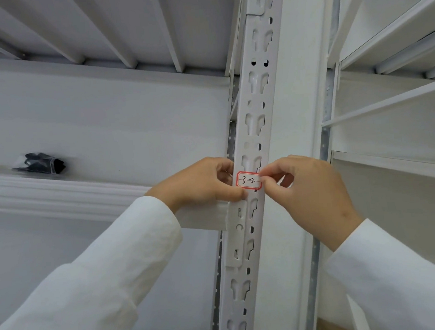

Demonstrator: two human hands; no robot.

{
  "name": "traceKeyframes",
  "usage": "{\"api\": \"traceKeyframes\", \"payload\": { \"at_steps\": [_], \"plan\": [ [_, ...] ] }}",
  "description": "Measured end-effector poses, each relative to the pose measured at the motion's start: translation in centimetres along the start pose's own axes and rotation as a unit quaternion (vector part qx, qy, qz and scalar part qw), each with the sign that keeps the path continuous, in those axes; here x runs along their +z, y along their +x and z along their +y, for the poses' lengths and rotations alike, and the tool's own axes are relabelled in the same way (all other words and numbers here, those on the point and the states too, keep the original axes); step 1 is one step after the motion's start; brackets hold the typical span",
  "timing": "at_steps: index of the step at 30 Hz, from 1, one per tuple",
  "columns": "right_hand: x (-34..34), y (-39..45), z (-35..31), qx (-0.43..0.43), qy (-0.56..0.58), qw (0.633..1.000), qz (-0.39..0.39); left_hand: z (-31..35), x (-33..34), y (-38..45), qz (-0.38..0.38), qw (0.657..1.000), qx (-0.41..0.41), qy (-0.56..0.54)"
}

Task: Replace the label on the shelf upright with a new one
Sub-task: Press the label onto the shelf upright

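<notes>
White sleeves [115, 270] nearest. Left hand [202, 184] and right hand [308, 192] pinch either end of the red-bordered label [249, 180], flat on the slotted upright [253, 126]. Black packet [40, 163] far left of upright.

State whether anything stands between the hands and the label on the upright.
Nothing visible does. The right hand pinches the label's right edge, and the left hand rests against the upright at its left edge.
</notes>
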State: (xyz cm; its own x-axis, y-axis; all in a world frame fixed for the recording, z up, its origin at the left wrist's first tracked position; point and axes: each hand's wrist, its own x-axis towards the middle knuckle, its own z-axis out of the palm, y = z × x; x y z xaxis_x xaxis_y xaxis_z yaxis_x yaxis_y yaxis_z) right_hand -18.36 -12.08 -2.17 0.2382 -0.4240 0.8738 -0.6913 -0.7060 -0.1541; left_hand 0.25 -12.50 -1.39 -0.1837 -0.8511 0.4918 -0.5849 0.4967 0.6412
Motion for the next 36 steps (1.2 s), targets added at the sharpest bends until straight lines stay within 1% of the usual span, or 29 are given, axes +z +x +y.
{"api": "traceKeyframes", "payload": {
  "at_steps": [3,4,8,10,13,14,16,18,20,24,29,33,36],
  "plan": [
    [0.3,-0.6,-0.2,0.024,0.007,0.996,-0.085,0.0,0.0,0.0,-0.001,1.0,0.001,-0.003],
    [0.5,-0.9,-0.2,0.021,0.015,0.996,-0.086,0.1,0.0,0.0,-0.002,1.0,0.001,-0.005],
    [0.4,-0.8,0.2,0.003,0.079,0.996,0.033,0.0,0.0,-0.1,0.001,1.0,-0.001,0.001],
    [0.3,-0.4,0.5,0.004,0.098,0.994,0.057,0.0,0.0,0.0,-0.001,1.0,-0.002,0.001],
    [0.4,0.5,0.7,0.031,0.151,0.987,0.053,0.1,0.0,-0.1,-0.001,1.0,0.0,0.001],
    [0.4,0.8,0.9,0.016,0.143,0.988,0.048,0.1,0.0,-0.1,-0.001,1.0,0.0,-0.001],
    [0.1,1.1,1.3,-0.074,0.075,0.993,0.047,0.1,-0.1,-0.2,-0.002,1.0,0.001,-0.001],
    [-0.2,1.3,1.9,-0.19,-0.013,0.98,0.05,0.0,0.0,-0.2,-0.003,1.0,0.002,0.0],
    [-0.2,1.4,2.6,-0.262,-0.077,0.96,0.057,0.0,0.0,-0.1,-0.002,1.0,0.003,0.002],
    [0.0,1.3,2.9,-0.296,-0.109,0.947,0.064,0.1,0.0,0.0,-0.002,1.0,0.004,0.004],
    [0.3,1.3,2.5,-0.289,-0.106,0.95,0.06,0.1,-0.1,0.0,-0.006,1.0,0.006,0.005],
    [0.0,1.6,2.3,-0.324,-0.15,0.933,0.057,0.1,0.0,-0.2,-0.007,1.0,0.009,0.003],
    [-0.3,1.8,2.4,-0.336,-0.162,0.927,0.048,0.2,0.1,-0.2,-0.009,1.0,0.01,-0.002]
  ]
}}
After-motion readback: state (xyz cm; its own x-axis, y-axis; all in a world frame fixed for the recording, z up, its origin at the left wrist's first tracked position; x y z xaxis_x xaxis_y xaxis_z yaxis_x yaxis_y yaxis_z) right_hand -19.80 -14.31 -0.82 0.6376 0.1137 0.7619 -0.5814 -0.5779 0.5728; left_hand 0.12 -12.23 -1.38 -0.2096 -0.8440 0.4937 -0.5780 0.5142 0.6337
